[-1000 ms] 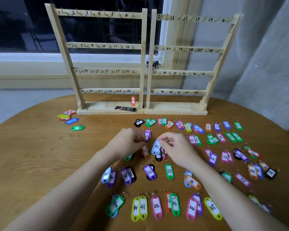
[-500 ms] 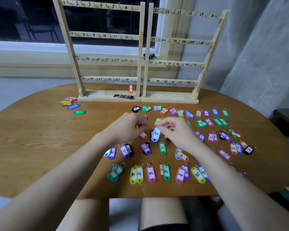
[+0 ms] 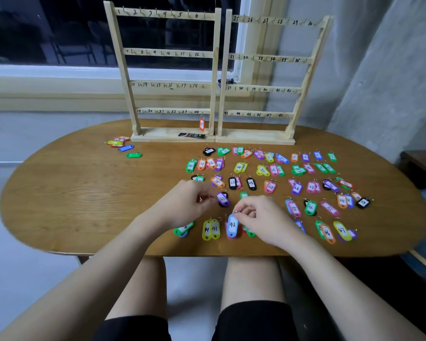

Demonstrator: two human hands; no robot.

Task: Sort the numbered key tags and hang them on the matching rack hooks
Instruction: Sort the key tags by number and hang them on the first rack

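Blue tag 42 (image 3: 232, 225) hangs pinched by its ring in your right hand (image 3: 258, 216), low over the near row, beside the yellow 41 tags (image 3: 211, 229). Your left hand (image 3: 185, 205) pinches the ring of the purple tag (image 3: 223, 199). Lay 42 down flat, number up, then proceed to the rack (image 3: 214, 70).

Right hand (image 3: 261, 215) pinches ring of light-blue plastic key tag marked 42 (image 3: 232, 225) over oval wooden table (image 3: 84, 193). Left hand (image 3: 185, 203) pinches ring of purple tag marked 32 (image 3: 222, 199). Two wooden numbered hook racks (image 3: 214, 70) behind; one orange tag (image 3: 202, 124) hung.
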